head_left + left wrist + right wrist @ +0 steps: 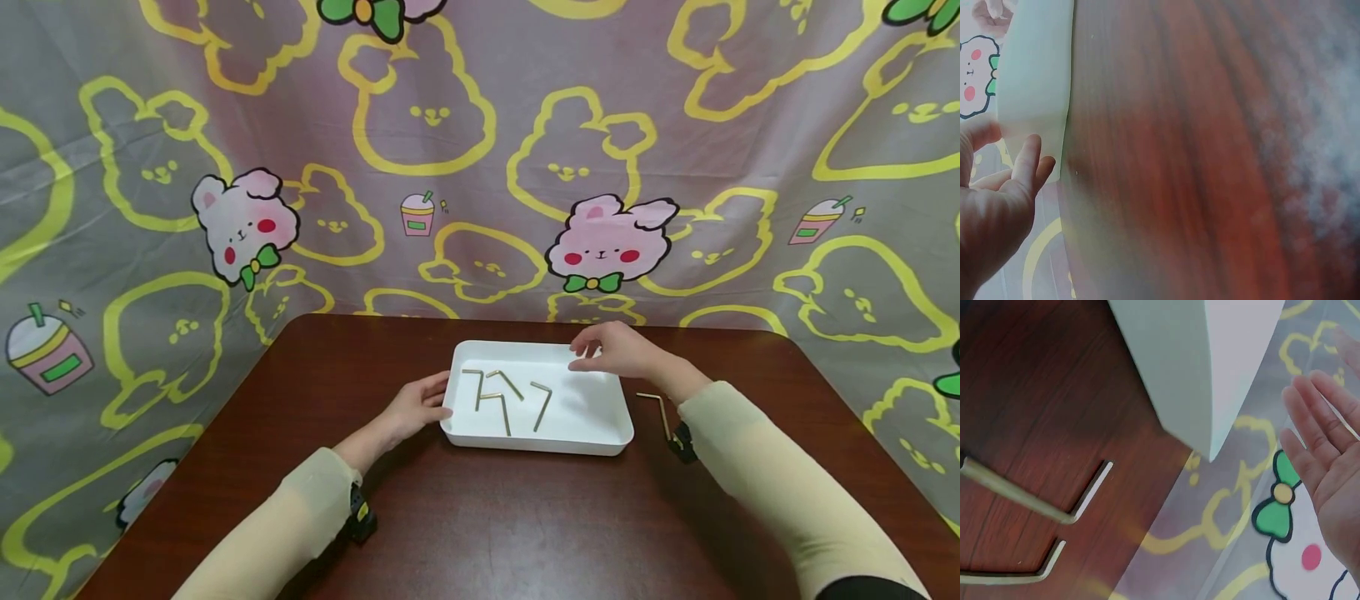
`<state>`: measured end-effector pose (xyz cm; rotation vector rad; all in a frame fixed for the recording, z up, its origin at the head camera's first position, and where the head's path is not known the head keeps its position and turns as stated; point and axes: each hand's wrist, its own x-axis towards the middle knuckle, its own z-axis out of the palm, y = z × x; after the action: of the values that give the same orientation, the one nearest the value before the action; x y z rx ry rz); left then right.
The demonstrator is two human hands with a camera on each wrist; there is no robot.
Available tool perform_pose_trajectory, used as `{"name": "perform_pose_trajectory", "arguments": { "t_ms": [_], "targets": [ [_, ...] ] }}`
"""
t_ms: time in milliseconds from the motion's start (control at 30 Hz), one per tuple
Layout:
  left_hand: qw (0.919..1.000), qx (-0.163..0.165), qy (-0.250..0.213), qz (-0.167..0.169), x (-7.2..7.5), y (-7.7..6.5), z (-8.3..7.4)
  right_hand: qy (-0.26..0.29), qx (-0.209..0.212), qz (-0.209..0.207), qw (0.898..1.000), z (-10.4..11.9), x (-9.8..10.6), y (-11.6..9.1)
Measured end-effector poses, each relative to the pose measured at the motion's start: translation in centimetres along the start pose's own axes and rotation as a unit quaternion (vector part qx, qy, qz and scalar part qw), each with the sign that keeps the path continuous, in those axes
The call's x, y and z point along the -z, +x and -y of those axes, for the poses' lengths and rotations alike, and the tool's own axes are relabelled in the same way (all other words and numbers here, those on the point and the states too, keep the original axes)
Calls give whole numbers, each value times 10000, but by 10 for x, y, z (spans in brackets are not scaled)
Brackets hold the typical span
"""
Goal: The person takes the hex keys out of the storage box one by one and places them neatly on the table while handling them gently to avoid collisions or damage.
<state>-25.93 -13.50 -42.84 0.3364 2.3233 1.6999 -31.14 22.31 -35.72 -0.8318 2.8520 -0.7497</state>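
Note:
A white tray (585, 417) lies on the table with several brass-coloured L-shaped hex keys (545, 404) inside, mostly toward its left half. My left hand (408, 408) holds the tray's left end, thumb at the rim and fingers against the outer wall; the left wrist view shows these fingers (1027, 164) on the tray's end. Above the tray's back right corner is my right hand (618, 348), its fingers loosely bent with no object between them. In the right wrist view two more hex keys (1019, 490) lie on the wood, to the right of the tray.
The dark brown wooden table (525, 525) ends at a fabric curtain (480, 125) with cartoon prints, hanging behind and along both sides. A small black device (362, 515) is strapped at the left wrist, and another (682, 443) at the right.

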Motion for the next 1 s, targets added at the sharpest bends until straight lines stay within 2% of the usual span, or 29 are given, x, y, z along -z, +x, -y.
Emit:
{"name": "perform_pose_trajectory", "arguments": {
  "t_ms": [167,400,633,1000],
  "targets": [
    [10000,24,-22,-25,0,0,0,-24,248,200,9995,11,-3,7],
    [10000,32,-89,-25,0,1,1,-270,275,469,9982,24,-9,16],
    [10000,82,-32,-36,0,1,0,-492,487,588,9959,31,-19,25],
    [9999,86,-43,-66,-1,-1,-2,-600,165,935,9937,22,-38,39]
  ]
}}
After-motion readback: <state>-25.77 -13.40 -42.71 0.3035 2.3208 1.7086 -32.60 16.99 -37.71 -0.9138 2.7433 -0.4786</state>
